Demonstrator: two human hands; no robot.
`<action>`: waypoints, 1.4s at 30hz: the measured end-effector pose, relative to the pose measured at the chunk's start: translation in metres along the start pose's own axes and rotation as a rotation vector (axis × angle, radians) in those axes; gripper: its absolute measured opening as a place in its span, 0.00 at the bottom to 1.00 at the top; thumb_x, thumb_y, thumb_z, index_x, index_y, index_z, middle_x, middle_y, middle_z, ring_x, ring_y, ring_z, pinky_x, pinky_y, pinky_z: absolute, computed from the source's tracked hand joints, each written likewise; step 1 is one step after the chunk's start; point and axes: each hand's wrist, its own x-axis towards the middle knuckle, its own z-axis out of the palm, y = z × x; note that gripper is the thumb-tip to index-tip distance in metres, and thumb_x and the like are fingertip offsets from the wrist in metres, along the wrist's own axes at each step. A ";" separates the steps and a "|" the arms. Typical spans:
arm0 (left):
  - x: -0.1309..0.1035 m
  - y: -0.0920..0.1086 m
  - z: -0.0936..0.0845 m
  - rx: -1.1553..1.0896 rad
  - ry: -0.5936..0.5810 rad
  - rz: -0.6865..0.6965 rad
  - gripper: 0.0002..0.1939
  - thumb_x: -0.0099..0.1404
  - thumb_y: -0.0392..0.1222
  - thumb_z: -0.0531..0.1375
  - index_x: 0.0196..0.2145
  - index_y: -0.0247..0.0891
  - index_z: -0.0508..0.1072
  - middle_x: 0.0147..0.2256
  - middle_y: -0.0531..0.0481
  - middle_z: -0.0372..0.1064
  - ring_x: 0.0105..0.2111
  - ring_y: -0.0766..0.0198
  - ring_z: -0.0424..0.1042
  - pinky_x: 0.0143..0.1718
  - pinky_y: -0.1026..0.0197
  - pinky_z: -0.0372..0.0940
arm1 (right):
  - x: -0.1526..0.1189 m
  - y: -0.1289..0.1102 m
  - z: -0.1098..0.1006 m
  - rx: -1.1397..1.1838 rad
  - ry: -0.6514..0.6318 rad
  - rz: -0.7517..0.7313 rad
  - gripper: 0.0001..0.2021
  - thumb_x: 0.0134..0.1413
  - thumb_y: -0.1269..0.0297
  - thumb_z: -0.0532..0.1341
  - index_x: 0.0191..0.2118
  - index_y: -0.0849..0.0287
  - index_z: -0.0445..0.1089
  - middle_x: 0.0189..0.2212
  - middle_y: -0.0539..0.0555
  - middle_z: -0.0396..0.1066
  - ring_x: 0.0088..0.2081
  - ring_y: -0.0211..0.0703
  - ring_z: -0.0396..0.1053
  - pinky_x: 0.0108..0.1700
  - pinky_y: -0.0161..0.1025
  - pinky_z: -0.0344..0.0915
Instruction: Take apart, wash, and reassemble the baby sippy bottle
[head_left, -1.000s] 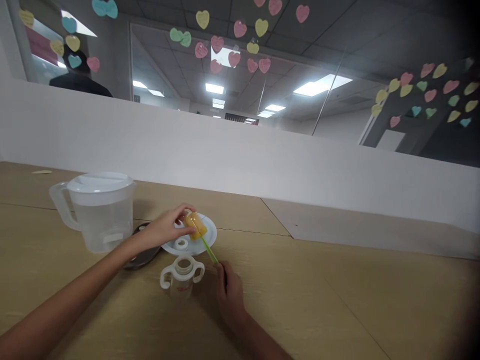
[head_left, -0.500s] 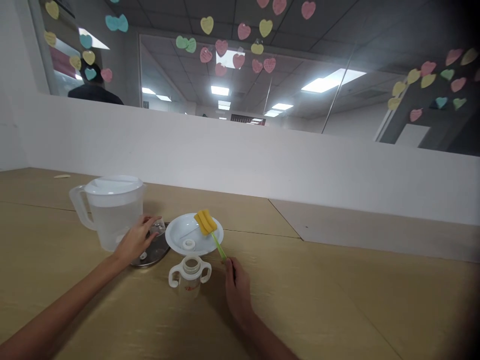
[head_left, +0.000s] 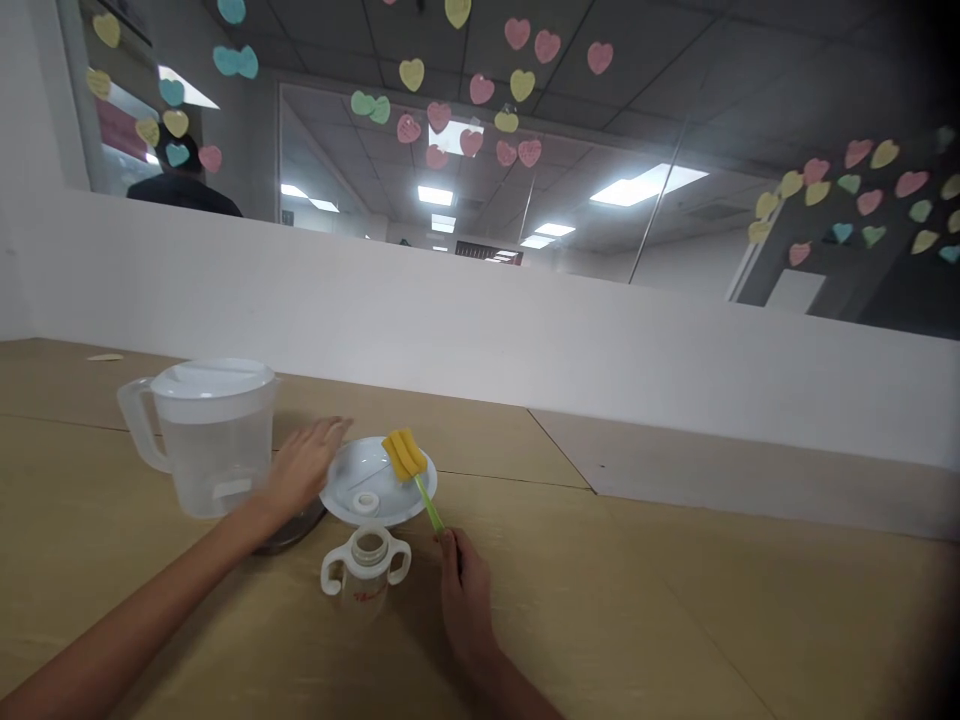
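My right hand [head_left: 466, 595] is wrapped round the green handle of a bottle brush [head_left: 406, 457] with a yellow sponge head. That sponge is over the right part of a white plate [head_left: 345, 505], on which a small white ring [head_left: 366, 503] lies. In front of the plate a clear baby bottle [head_left: 367, 570] stands upright, its mouth uncovered and a white two-handled holder round its neck. My left hand [head_left: 304, 465], fingers stretched out, hovers above a round metal tray [head_left: 296, 530] at the plate's left edge. It hides most of the tray, and the clear cap there is out of sight.
A lidded clear pitcher [head_left: 217, 440] of water stands left of the tray, close to my left forearm. Behind the table [head_left: 600, 600] rises a white wall [head_left: 450, 320] with a window bearing heart-shaped notes. A person [head_left: 184, 185] is behind the glass.
My left hand has come off the clear cap and risen slightly to the right, fingers straightened. My right hand keeps the bottle brush over the plate. The view has shifted slightly.
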 end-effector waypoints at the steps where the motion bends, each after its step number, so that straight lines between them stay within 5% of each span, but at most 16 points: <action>1: 0.008 0.013 -0.003 -0.052 0.009 0.062 0.30 0.55 0.26 0.48 0.56 0.37 0.58 0.55 0.41 0.60 0.54 0.55 0.60 0.54 0.52 0.54 | 0.000 0.000 0.000 0.013 -0.002 0.006 0.19 0.58 0.52 0.47 0.27 0.59 0.65 0.23 0.52 0.66 0.27 0.40 0.63 0.29 0.34 0.58; 7: 0.045 0.064 0.030 -0.131 -0.237 0.111 0.16 0.64 0.39 0.48 0.43 0.33 0.71 0.38 0.40 0.73 0.42 0.54 0.70 0.44 0.56 0.62 | 0.006 0.004 -0.003 0.078 0.063 0.099 0.19 0.56 0.50 0.48 0.28 0.59 0.65 0.23 0.51 0.64 0.27 0.41 0.62 0.29 0.35 0.58; 11: 0.051 0.070 0.051 -0.093 -0.316 0.123 0.15 0.60 0.44 0.54 0.40 0.34 0.74 0.37 0.39 0.73 0.41 0.52 0.71 0.42 0.55 0.62 | 0.009 0.009 -0.003 0.107 0.079 0.144 0.19 0.54 0.49 0.48 0.27 0.58 0.64 0.22 0.50 0.61 0.25 0.40 0.59 0.27 0.35 0.56; 21: 0.047 0.064 0.050 0.007 -0.520 0.106 0.14 0.50 0.34 0.59 0.36 0.33 0.75 0.36 0.38 0.73 0.40 0.50 0.72 0.43 0.52 0.62 | 0.009 0.006 -0.004 0.129 0.069 0.186 0.19 0.53 0.49 0.49 0.26 0.58 0.64 0.22 0.50 0.60 0.26 0.40 0.59 0.28 0.35 0.55; 28: 0.044 0.063 0.046 -0.085 -0.476 0.101 0.18 0.55 0.32 0.51 0.41 0.37 0.74 0.40 0.42 0.73 0.42 0.54 0.71 0.44 0.55 0.61 | 0.010 0.009 -0.002 0.169 0.095 0.180 0.18 0.53 0.50 0.51 0.27 0.60 0.67 0.23 0.51 0.64 0.27 0.42 0.62 0.28 0.34 0.56; 33: 0.045 0.070 0.051 -0.216 -0.539 0.081 0.14 0.48 0.36 0.59 0.35 0.38 0.75 0.34 0.45 0.74 0.35 0.55 0.72 0.34 0.61 0.63 | 0.009 0.009 -0.002 0.164 0.089 0.180 0.19 0.53 0.49 0.51 0.27 0.60 0.67 0.23 0.51 0.65 0.28 0.42 0.62 0.28 0.35 0.56; 37: 0.045 0.063 0.056 -0.360 -0.474 0.017 0.16 0.48 0.40 0.60 0.37 0.36 0.73 0.31 0.47 0.73 0.32 0.58 0.72 0.32 0.62 0.62 | 0.009 0.013 -0.002 0.157 0.092 0.175 0.19 0.53 0.49 0.50 0.27 0.59 0.66 0.23 0.51 0.64 0.27 0.41 0.62 0.27 0.35 0.56; 42: 0.050 0.043 0.033 -0.579 -0.349 -0.060 0.19 0.53 0.46 0.58 0.41 0.33 0.70 0.30 0.48 0.72 0.31 0.60 0.71 0.34 0.62 0.63 | 0.006 0.008 -0.001 0.132 0.086 0.147 0.19 0.54 0.50 0.50 0.27 0.60 0.67 0.23 0.51 0.65 0.27 0.41 0.62 0.28 0.35 0.56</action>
